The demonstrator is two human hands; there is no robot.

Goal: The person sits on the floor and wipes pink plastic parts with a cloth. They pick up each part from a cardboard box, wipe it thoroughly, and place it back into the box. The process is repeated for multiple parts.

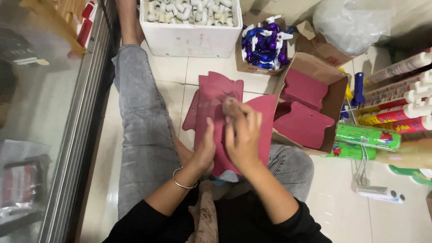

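The fingertips of the right hand (243, 135) are blurry, so it is hard to see what they pinch. The dark red sheets (220, 108) are flat with wavy cut edges. They lie in the middle of the frame, on the person's lap and the floor (175, 72). The left hand (204, 146) curls closed on the sheets' lower edge. The right hand presses on top, fingers bent. More red sheets sit in a cardboard box (335, 90) at the right.

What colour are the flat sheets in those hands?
Dark red sheets, clearest in the head view.
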